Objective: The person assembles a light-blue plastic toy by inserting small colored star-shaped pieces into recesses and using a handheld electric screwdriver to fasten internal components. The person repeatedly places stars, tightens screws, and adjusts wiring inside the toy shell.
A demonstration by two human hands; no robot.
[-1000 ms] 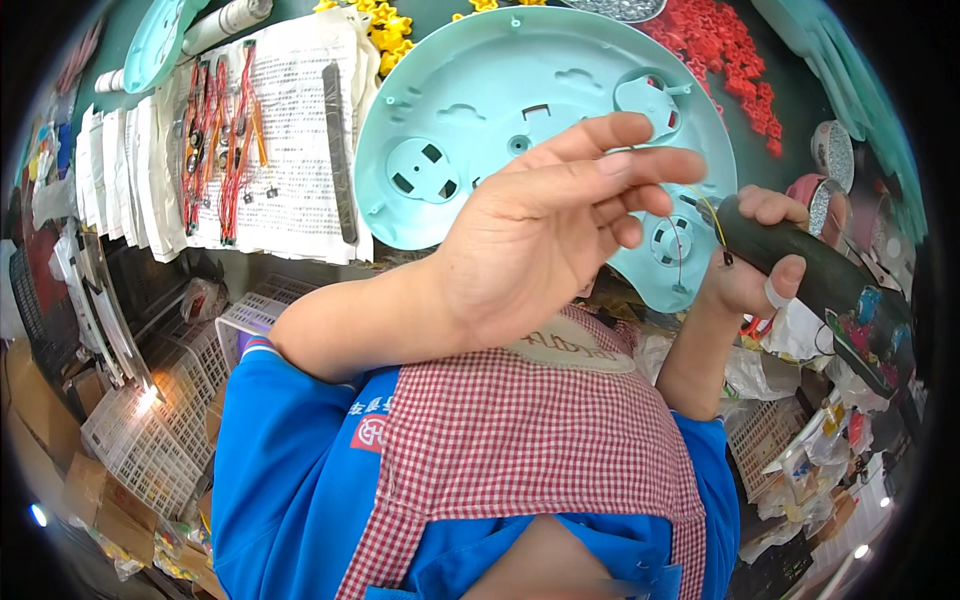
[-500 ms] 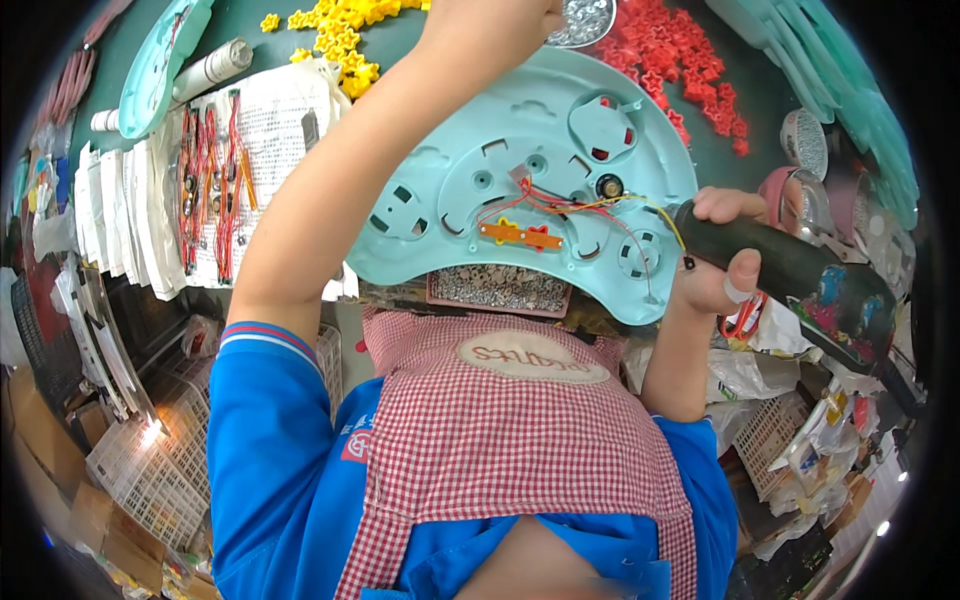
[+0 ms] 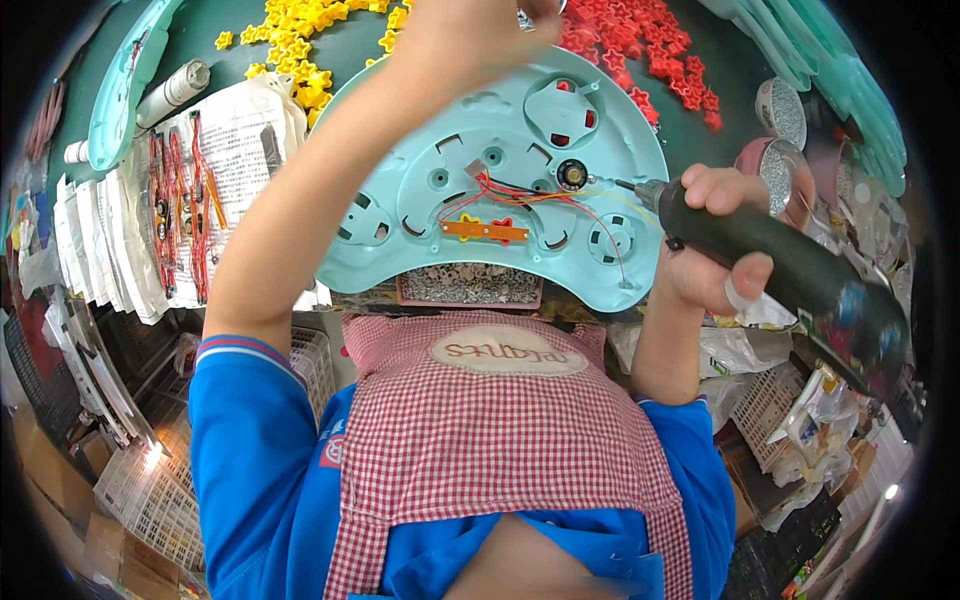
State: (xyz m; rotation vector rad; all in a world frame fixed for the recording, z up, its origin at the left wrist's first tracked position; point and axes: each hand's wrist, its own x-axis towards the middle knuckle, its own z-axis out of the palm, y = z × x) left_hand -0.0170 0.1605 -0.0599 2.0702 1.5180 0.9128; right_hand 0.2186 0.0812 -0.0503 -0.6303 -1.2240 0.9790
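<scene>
My right hand (image 3: pixel 715 240) is wrapped round a dark electric screwdriver (image 3: pixel 790 260). Its thin bit (image 3: pixel 624 184) points left over a light-blue plastic shell (image 3: pixel 400 255), toward a small round black speaker (image 3: pixel 573 175). Red, yellow and black wires (image 3: pixel 520 192) run across the shell from a small connector. An orange strip (image 3: pixel 485 231) lies over a yellow and a red star in the shell. At the top, my left hand (image 3: pixel 490 40) is smeared by motion above the shell's far edge, its fingers beside a partly hidden metal bowl (image 3: pixel 527 16).
Yellow stars (image 3: pixel 300 45) and red stars (image 3: pixel 650 45) lie beyond the shell. A tray of small metal parts (image 3: pixel 470 286) sits at the near edge. Wired parts (image 3: pixel 185 210) rest on paper at left. Bowls of screws (image 3: pixel 780 112) and more blue shells (image 3: pixel 840 90) stand at right.
The view has shifted, so the shell appears farther left. My left hand has come nearer over the shell's far edge. The screwdriver has turned, and its bit now shows near the speaker.
</scene>
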